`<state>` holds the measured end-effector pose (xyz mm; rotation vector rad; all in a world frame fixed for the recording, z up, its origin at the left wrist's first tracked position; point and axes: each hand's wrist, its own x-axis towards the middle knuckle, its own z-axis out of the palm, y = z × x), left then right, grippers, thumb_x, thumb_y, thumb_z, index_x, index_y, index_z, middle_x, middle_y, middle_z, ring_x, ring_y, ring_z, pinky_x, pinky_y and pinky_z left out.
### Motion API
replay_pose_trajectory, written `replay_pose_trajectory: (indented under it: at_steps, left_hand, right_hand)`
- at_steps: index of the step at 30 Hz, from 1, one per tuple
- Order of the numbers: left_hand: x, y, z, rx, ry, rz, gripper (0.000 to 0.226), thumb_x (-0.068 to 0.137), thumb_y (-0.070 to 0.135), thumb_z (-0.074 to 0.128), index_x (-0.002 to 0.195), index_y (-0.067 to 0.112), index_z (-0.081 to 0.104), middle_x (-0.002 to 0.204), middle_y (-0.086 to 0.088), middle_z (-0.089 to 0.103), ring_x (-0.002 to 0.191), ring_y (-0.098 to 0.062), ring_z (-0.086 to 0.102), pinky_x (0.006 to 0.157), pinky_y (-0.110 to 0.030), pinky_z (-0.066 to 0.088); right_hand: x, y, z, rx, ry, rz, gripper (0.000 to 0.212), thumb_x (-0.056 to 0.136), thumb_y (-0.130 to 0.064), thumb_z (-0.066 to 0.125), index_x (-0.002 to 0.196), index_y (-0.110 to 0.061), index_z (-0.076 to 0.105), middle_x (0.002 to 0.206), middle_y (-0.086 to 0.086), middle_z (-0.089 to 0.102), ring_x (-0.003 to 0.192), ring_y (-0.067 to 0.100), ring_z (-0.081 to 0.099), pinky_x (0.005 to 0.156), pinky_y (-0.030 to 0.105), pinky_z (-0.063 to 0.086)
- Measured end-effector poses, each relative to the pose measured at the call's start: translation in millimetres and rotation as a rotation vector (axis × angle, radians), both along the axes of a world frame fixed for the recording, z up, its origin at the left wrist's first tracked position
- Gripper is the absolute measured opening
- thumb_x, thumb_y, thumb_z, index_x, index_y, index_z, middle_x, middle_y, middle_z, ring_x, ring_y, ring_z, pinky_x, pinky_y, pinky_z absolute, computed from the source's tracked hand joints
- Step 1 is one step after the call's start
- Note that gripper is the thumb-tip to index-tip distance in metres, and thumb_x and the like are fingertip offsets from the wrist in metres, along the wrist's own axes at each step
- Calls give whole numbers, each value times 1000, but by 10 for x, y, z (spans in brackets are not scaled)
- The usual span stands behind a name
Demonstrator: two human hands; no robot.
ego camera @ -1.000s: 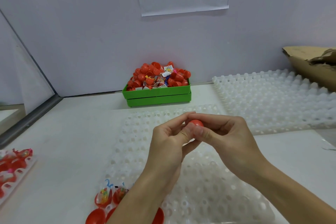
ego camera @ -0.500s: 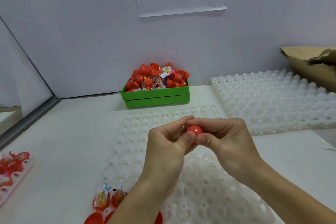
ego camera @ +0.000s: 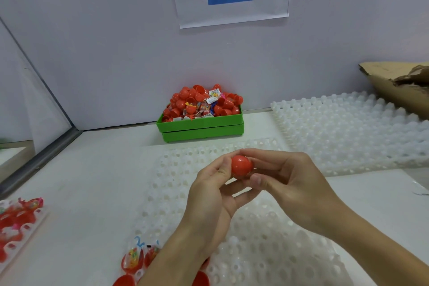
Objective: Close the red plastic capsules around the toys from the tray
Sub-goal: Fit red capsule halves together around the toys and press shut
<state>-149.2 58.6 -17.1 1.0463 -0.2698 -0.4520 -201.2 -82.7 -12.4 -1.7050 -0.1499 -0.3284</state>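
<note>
The red capsule point(ego camera: 241, 166), seeming light, stiff and slick, is sitting above the white tray point(ego camera: 267, 251), pinched between left hand point(ego camera: 210, 193) at nine o'clock and right hand point(ego camera: 292, 183) at three, fingertips best squeezing opposite domes.

Glossy smooth red plastic capsule point(ego camera: 241, 166); translucent white dimpled plastic tray point(ego camera: 267, 251); torn brown cardboard point(ego camera: 394, 86).

One head-worn view looks forward and down, close over the white table point(ego camera: 97, 181).
</note>
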Motion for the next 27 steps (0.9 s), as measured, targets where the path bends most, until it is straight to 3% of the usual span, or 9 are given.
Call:
replay_pose_trajectory:
  at_steps: [3,7,13,18,23,27]
  left_hand:
    - [4,1,-19,106,-44,19,34,99,24,46,93,11,77,101,-18,73,91,-30,73,74,-39,60]
    - [31,11,-17,258,-198,108,34,103,23,43,94,24,76,98,-7,75,93,-24,73,75,-37,60]
    - [51,72,-23,337,-378,170,22,99,16,54,97,21,75,94,-3,75,91,-19,73,69,-28,59]
    - [53,111,-19,362,-504,156,17,91,8,65,105,16,71,92,-3,76,87,-18,73,72,-26,59]
    - [45,105,-36,403,-539,140,24,93,4,62,106,22,70,93,-1,76,88,-17,74,80,-29,60]
    - [58,125,-8,379,-558,86,30,94,2,60,109,27,71,95,-2,76,90,-19,73,78,-25,59]
  right_hand:
    - [-2,12,11,-35,-16,-48,37,88,9,64,109,-20,75,98,-6,78,94,14,74,87,31,58]
    - [22,-34,-22,2,4,-117,27,84,0,73,104,-18,74,88,-2,78,78,19,75,74,25,59]
    - [40,-46,-32,21,9,-135,16,86,-4,71,95,-16,71,78,1,77,68,17,73,63,20,55]
    - [48,-50,-36,17,-25,-151,14,87,-3,70,93,-15,73,75,2,76,61,16,70,59,21,54]
    - [40,-25,-55,8,-45,-195,21,85,-3,72,94,-22,74,77,1,76,62,13,69,59,20,53]
    - [47,-8,-68,58,-96,-233,15,84,-6,73,95,-15,68,74,3,75,62,15,69,58,19,53]
